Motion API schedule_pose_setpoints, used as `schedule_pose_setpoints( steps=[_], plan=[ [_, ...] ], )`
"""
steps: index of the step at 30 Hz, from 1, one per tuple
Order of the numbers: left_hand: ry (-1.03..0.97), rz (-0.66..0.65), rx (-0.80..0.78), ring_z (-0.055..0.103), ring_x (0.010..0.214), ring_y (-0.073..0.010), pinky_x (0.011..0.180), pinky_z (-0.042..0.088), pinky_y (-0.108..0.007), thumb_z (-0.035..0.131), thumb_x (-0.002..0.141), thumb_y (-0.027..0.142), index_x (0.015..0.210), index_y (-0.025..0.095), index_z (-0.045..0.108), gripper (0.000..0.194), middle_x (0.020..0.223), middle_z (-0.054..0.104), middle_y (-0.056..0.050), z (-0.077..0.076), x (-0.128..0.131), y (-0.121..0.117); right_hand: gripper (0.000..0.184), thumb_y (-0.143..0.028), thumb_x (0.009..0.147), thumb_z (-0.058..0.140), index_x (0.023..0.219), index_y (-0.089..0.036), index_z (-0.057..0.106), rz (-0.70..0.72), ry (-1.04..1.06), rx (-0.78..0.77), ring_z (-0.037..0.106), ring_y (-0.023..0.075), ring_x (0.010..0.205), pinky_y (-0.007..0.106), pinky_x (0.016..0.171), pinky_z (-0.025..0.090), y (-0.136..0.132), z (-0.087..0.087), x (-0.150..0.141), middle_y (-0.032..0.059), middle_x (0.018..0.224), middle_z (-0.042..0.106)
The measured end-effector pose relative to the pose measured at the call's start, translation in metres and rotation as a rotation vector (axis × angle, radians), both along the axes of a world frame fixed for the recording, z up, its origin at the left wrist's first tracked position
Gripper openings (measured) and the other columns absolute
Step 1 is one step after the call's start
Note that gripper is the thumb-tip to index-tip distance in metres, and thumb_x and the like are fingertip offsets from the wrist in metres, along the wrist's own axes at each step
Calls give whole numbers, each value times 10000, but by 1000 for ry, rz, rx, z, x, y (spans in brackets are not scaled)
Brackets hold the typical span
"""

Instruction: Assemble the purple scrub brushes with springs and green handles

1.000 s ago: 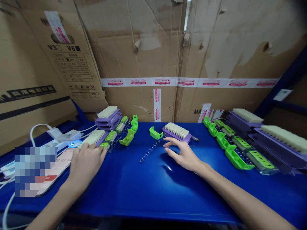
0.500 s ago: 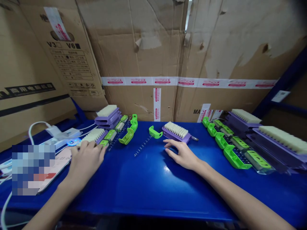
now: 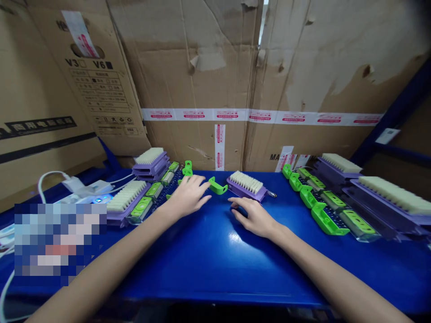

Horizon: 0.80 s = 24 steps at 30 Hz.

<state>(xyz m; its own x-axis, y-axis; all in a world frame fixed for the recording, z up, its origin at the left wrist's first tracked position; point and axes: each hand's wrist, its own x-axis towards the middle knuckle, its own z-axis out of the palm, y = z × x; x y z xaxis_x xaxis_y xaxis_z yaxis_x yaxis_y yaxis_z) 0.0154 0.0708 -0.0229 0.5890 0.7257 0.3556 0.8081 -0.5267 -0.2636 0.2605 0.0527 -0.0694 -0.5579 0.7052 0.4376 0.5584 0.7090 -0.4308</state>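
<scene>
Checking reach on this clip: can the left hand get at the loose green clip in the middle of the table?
Probably yes. The left hand lies open right beside the green clip, fingertips almost at it, with only bare blue table between. The right hand rests clear of it.

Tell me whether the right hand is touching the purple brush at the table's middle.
Apart. The head view shows blue table between the right hand and the purple brush.
</scene>
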Motion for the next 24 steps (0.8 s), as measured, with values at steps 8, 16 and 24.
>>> schedule_pose_setpoints(
  steps=[8,16,24],
  plan=[
    [145,-89,-54,492,1152,-267,993,324,-440,468,878,159,980,152,631,192,1187,590,-125,4,46,38,357,-213,892,448,1226,-133,545,22,-46,13,611,208,973,382,871,493,-4,1,2,110,1071,671],
    [153,-13,-107,511,1115,-295,999,300,-517,531,827,128,1062,136,591,243,1122,620,-150,6,43,42,355,-203,885,467,1232,-170,536,21,-36,24,614,198,966,361,864,495,-2,0,2,102,1077,668],
    [96,-11,-198,496,1144,-323,971,327,-512,633,779,245,1184,177,570,416,1188,592,-143,9,38,57,362,-192,873,477,1229,-182,539,18,-31,18,620,196,951,359,853,499,-3,1,2,88,1039,677]
  ],
)
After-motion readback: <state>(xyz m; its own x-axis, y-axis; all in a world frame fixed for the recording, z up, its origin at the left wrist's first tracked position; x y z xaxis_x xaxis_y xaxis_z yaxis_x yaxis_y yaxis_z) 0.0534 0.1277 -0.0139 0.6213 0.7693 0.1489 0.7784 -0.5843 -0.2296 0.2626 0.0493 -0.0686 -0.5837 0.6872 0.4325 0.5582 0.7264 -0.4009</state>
